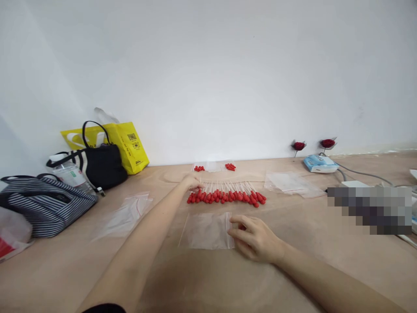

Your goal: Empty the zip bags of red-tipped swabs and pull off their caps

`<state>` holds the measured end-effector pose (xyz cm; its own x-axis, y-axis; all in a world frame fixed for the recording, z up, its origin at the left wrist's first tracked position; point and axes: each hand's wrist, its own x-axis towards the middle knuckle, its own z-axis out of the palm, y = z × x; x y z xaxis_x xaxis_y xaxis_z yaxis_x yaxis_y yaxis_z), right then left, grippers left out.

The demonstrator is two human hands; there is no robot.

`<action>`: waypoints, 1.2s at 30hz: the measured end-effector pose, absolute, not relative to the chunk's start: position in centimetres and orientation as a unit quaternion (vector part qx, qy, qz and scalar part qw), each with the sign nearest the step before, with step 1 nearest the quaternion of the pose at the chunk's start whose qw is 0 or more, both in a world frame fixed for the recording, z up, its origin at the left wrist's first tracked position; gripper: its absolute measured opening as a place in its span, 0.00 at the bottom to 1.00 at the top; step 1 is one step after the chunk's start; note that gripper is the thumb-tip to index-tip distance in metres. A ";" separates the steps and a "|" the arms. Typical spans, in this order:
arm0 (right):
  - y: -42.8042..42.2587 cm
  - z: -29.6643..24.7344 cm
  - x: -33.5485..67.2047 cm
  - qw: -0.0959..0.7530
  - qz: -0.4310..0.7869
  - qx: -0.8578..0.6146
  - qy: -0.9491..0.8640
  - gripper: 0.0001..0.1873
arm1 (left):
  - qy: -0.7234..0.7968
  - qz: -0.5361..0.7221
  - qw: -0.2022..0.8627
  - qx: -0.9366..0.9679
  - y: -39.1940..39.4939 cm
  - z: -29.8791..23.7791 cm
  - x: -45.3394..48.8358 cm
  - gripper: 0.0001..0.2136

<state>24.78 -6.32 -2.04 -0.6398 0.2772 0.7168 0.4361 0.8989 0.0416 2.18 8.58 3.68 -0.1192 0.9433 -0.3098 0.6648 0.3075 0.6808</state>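
A row of thin pale sticks with red bulb-like tips (pixel 228 196) lies across the middle of the table, tips toward me. At its left end my left hand (pixel 193 183) has its fingers closed at the stick stems; exactly how many it pinches is too small to tell. Nearer to me, a clear zip bag (pixel 205 231) lies flat, its zip edge to the right. My right hand (pixel 256 237) is closed with thumb and fingers on that zip edge.
Behind the row lies a clear bag with red-tipped pieces (pixel 230 167). Loose clear bags (pixel 127 213) lie left, and more bags (pixel 289 182) lie right. Handbags (pixel 104 165), a yellow bag (pixel 133 148), a blue packet (pixel 321 163) and cables (pixel 368 173) line the sides.
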 end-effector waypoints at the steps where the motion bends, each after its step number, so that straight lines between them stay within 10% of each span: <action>1: -6.3 -2.1 24.8 0.371 -0.104 -0.200 -0.901 0.11 | 0.727 0.191 0.354 0.557 8.5 3.6 2.1 0.14; 14: -6.0 -2.3 24.6 0.338 -0.028 -0.292 -0.894 0.08 | 0.615 0.280 0.154 0.721 -0.2 2.9 3.6 0.06; 26: -5.3 -2.8 25.2 0.335 0.004 -0.373 -0.865 0.10 | 0.371 0.018 0.170 0.913 -7.6 0.4 4.5 0.24; 36: -6.2 -1.5 25.7 0.241 0.059 -0.278 -0.928 0.21 | 0.506 0.234 0.146 0.817 -7.4 -0.6 2.9 0.13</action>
<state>25.72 -6.18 -1.54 -0.7292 0.5447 0.4142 0.4882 0.8383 -0.2429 2.89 -7.42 -0.60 0.3770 0.8959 0.2351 0.7589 -0.4443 0.4761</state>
